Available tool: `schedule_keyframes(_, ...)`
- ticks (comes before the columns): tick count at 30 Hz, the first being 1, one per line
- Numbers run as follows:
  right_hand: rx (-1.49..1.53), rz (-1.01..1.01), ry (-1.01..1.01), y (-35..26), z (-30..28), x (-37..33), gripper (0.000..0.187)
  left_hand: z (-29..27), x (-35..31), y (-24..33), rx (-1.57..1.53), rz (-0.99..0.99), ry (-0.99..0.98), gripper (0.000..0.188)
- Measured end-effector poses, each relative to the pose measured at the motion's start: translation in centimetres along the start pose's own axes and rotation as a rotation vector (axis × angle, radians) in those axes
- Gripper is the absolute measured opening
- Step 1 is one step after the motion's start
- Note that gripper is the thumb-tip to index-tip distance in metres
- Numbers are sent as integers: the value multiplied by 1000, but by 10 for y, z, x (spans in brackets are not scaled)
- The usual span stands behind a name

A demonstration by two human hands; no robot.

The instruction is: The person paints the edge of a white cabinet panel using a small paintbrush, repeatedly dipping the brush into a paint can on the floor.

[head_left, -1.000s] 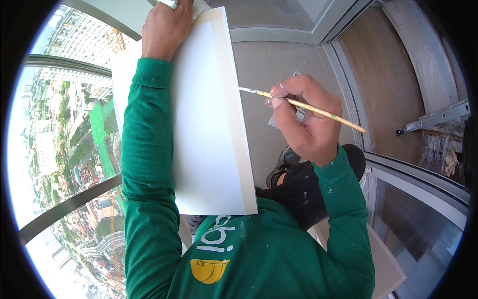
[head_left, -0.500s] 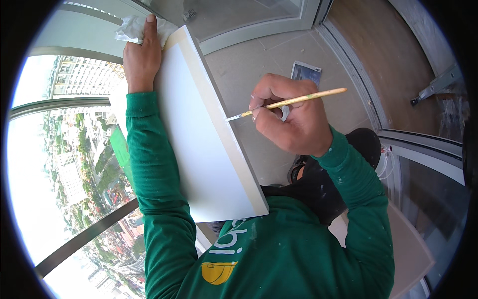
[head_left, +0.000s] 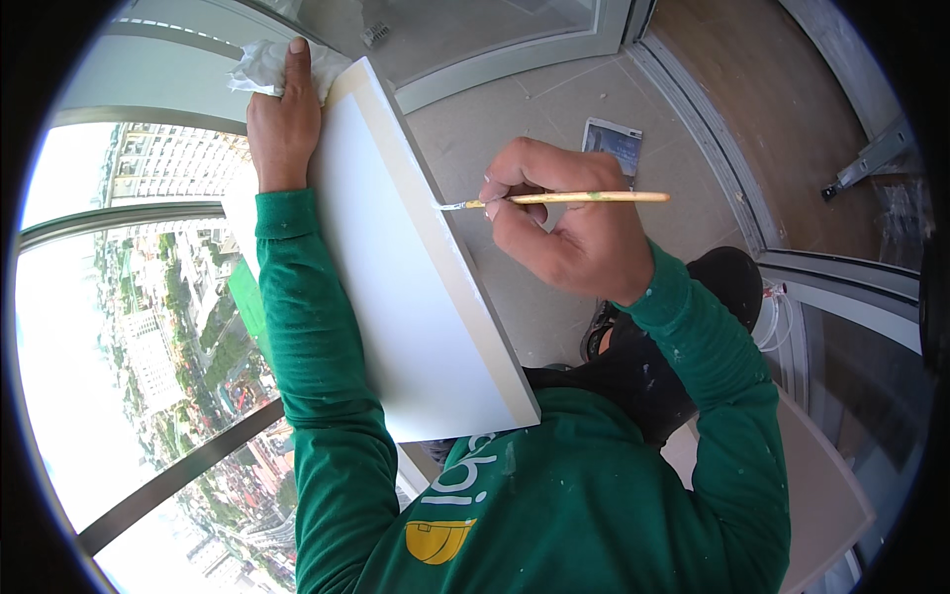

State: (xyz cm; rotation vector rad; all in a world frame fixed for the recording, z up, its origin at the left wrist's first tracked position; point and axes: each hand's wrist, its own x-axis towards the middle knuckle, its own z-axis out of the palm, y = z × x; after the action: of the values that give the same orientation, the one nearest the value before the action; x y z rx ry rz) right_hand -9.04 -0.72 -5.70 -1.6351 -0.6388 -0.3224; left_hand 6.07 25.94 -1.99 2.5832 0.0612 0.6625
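A white rectangular board (head_left: pixel 401 297) with a beige strip along its border leans in front of me, its near end by my shirt. My left hand (head_left: pixel 284 139) grips its far left part, thumb stretched out, with a crumpled white cloth or tissue (head_left: pixel 262 67) beneath the fingers. Pinched in my right hand (head_left: pixel 574 223) is a thin paintbrush (head_left: pixel 633 196) with a yellowish wooden handle. White paint coats the bristles, and their tip touches the board's right edge. That handle lies nearly level, pointing right.
Tiled floor (head_left: pixel 534 119) lies beyond the board, with a printed sheet or booklet (head_left: pixel 614 148) on it. A sliding-door track (head_left: pixel 708 148) runs along the right. On the left, a metal railing (head_left: pixel 129 213) stands before a high city view. A pale panel (head_left: pixel 811 485) is at lower right.
The brush tip has moved away from me along the board's right edge, a little to the left. Its handle has turned more level. My left hand has stayed nearly where it was.
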Motion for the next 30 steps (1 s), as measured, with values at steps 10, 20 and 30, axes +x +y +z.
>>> schedule_keyframes(10, -131, -117, 35, -4, 5, 0, 12, -1, -2, 6, 13, -23, -32, 76)
schedule_keyframes(20, -148, -139, 63, -3, 8, 1, 13, 1, 0, 0, 7, 24, -7, 73)
schedule_keyframes(30, -85, -46, -61, -10, -1, -4, 9, -1, -2, 4, 36, -2, -11, 74)
